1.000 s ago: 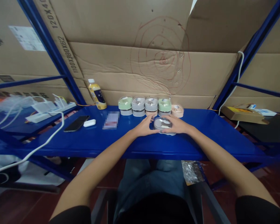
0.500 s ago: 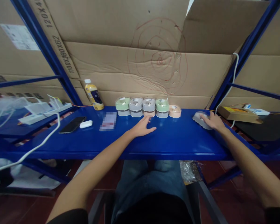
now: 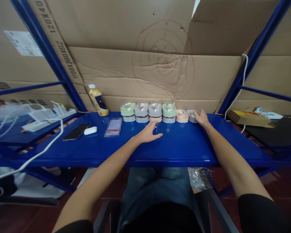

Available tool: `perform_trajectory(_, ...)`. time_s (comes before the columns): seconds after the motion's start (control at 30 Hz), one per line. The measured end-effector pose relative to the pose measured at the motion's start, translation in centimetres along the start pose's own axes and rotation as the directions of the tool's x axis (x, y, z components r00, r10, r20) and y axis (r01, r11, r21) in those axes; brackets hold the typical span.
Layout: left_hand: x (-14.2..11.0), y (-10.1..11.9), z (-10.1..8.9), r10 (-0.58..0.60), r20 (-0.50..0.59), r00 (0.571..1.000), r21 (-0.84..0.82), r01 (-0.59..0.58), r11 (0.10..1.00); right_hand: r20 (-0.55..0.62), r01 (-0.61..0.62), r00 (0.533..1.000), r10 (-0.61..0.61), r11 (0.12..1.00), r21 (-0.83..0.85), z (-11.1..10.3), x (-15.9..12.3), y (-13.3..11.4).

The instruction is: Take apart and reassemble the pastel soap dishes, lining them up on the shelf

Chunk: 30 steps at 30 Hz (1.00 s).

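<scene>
While right hand point(image 3: 202, 117) holds grey container point(image 3: 191, 116), cardboard point(image 3: 67, 61) reads "1100X380X62".

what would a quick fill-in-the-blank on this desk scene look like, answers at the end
The right hand is at the row's ____ end.
The bottle has a ____ cap.
Exactly ____ green-topped containers stand in the row.
The tabletop is coloured ____.

Missing words: right; white; two; blue

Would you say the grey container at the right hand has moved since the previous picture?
Yes: the grey container has moved left and back, beside the peach container.
</scene>
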<state>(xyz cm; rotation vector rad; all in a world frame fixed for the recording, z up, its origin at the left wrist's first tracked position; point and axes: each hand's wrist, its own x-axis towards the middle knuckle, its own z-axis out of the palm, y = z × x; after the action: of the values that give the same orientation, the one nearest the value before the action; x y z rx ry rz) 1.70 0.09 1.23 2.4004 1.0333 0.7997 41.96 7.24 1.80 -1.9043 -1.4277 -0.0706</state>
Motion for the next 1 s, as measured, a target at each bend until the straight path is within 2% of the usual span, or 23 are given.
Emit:
perform_trajectory(0.07, 0.1, -0.1, 0.0, 0.007, 0.000, 1.000, 0.008, -0.007, 1.000, -0.038, 0.069, 0.997, -0.071, 0.997, -0.042, -0.4, -0.8, -0.7)
perform_trajectory(0.13, 0.1, -0.2, 0.0, 0.004, 0.003, 1.000, 0.006, -0.004, 1.000, -0.049, 0.232, 0.970, -0.239, 0.966, -0.112, -0.7, -1.7, -1.9)
perform_trajectory(0.17, 0.1, -0.1, 0.0, -0.001, 0.002, 1.000, 0.002, 0.001, 1.000, -0.019, 0.334, 0.940, -0.340, 0.931, -0.146, -0.8, -2.2, -2.7)
perform_trajectory(0.23, 0.0, 0.0, 0.0, -0.013, -0.004, 1.000, -0.010, 0.013, 1.000, 0.122, 0.511, 0.859, -0.497, 0.840, -0.184, -0.6, -3.2, -4.4)
perform_trajectory(0.27, 0.0, 0.1, -0.1, -0.017, -0.005, 1.000, -0.016, 0.017, 1.000, 0.209, 0.570, 0.820, -0.534, 0.799, -0.194, -0.4, -3.7, -5.2)
perform_trajectory(0.3, 0.0, 0.1, -0.1, -0.019, -0.005, 1.000, -0.020, 0.019, 1.000, 0.285, 0.603, 0.791, -0.542, 0.771, -0.206, -0.1, -4.2, -6.0)
perform_trajectory(0.37, -0.1, 0.2, -0.1, -0.018, 0.000, 1.000, -0.021, 0.018, 1.000, 0.380, 0.619, 0.768, -0.515, 0.748, -0.237, 0.1, -5.3, -7.1)
perform_trajectory(0.47, -0.1, 0.2, -0.1, -0.020, 0.010, 1.000, -0.006, 0.020, 1.000, 0.409, 0.619, 0.767, -0.494, 0.737, -0.271, -0.9, -7.6, -7.8)
perform_trajectory(0.57, 0.0, 0.3, -0.1, -0.025, 0.012, 1.000, -0.004, 0.025, 1.000, 0.380, 0.634, 0.759, -0.529, 0.733, -0.246, -3.3, -10.3, -8.0)
perform_trajectory(0.6, 0.0, 0.3, -0.1, -0.022, 0.008, 1.000, -0.010, 0.023, 1.000, 0.348, 0.614, 0.778, -0.523, 0.751, -0.242, -4.2, -11.0, -8.1)
perform_trajectory(0.63, 0.0, 0.3, -0.1, -0.018, 0.001, 1.000, -0.019, 0.018, 1.000, 0.307, 0.565, 0.817, -0.488, 0.784, -0.257, -5.0, -11.7, -8.2)
perform_trajectory(0.7, 0.0, 0.2, -0.1, -0.005, -0.014, 1.000, -0.028, 0.004, 1.000, 0.242, 0.401, 0.910, -0.336, 0.860, -0.315, -6.1, -12.5, -8.6)
perform_trajectory(0.73, 0.0, 0.1, -0.1, 0.004, -0.021, 1.000, -0.029, -0.005, 1.000, 0.251, 0.319, 0.937, -0.242, 0.884, -0.341, -6.4, -12.6, -8.9)
perform_trajectory(0.77, 0.0, 0.1, -0.1, 0.015, -0.023, 1.000, -0.033, -0.016, 0.999, 0.289, 0.263, 0.943, -0.163, 0.897, -0.354, -6.4, -12.6, -9.3)
perform_trajectory(0.8, 0.0, 0.0, -0.1, 0.028, -0.022, 0.999, -0.041, -0.028, 0.999, 0.349, 0.249, 0.929, -0.122, 0.904, -0.347, -6.4, -12.6, -9.7)
perform_trajectory(0.87, 0.1, -0.1, -0.3, 0.050, -0.013, 0.999, -0.076, -0.051, 0.996, 0.470, 0.332, 0.863, -0.184, 0.909, -0.253, -5.9, -12.6, -10.7)
perform_trajectory(0.93, 0.1, -0.1, -0.4, 0.072, 0.002, 0.997, -0.116, -0.071, 0.991, 0.505, 0.483, 0.771, -0.389, 0.873, -0.064, -5.1, -12.9, -11.9)
perform_trajectory(1.0, 0.1, 0.0, -0.6, 0.103, 0.016, 0.995, -0.143, -0.100, 0.985, 0.427, 0.578, 0.700, -0.573, 0.805, 0.134, -4.3, -13.2, -13.3)
